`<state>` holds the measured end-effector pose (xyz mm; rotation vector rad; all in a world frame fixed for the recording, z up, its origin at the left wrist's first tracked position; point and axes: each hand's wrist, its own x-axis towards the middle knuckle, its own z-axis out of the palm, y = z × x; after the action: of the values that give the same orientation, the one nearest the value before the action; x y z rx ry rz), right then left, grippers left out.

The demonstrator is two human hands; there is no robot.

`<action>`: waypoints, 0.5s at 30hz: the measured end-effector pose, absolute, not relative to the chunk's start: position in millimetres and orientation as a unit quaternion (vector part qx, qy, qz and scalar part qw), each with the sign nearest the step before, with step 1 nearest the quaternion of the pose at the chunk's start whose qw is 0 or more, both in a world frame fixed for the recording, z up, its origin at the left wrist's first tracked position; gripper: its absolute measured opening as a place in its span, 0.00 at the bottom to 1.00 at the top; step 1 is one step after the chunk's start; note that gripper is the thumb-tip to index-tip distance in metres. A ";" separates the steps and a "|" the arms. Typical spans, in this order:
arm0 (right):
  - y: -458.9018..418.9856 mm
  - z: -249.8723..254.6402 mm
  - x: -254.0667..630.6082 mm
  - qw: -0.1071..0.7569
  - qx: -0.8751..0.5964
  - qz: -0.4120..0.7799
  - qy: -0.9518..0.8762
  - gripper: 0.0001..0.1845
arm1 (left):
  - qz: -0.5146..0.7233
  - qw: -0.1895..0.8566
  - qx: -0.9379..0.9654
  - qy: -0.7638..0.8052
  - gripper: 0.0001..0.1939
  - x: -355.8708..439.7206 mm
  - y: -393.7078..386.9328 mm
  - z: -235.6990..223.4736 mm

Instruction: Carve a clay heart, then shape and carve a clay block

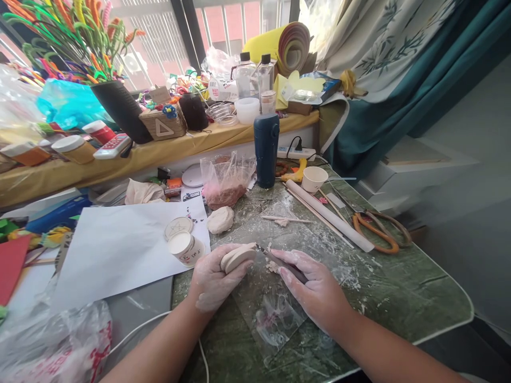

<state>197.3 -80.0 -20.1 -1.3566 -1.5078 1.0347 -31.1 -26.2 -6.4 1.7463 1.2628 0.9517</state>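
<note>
My left hand (213, 279), dusted white, is closed around a pale piece of clay (238, 257) with a rounded, layered edge. In my right hand (311, 279) is a craft knife (290, 266) with a dark grey handle, its tip at the clay's right edge. Below the tip lie clay crumbs (272, 266) on a clear plastic sheet (255, 314). A larger lump of clay (220, 219) rests just beyond my left hand. Further back, a thin stick (289, 218) has a scrap of clay beside it.
A paper cup (185, 248) stands on white paper (120, 250) at left. Behind are a clay-filled plastic bag (225, 186) and a dark blue bottle (266, 151). To the right lie a white roller (329, 215) and orange-handled scissors (375, 234). A white cable (143, 322) crosses near my left forearm.
</note>
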 end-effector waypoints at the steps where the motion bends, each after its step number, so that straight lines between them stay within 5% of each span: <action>1: -80.1 -20.6 197.2 0.420 -0.541 0.411 -0.602 0.18 | 0.377 0.415 0.658 0.503 0.13 -30.6 -26.0 -6.6; 6: -80.2 -22.0 197.5 0.423 -0.546 0.403 -0.601 0.19 | 0.406 0.573 0.493 0.514 0.24 -27.1 -23.3 -12.4; 15: -79.6 -20.4 196.9 0.422 -0.548 0.400 -0.602 0.19 | 0.410 0.595 0.454 0.521 0.28 -23.6 -22.8 -10.7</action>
<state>196.9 -79.6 -20.4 -1.3722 -1.5063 1.0007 -23.6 -22.8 -10.7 1.0543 1.2109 0.9521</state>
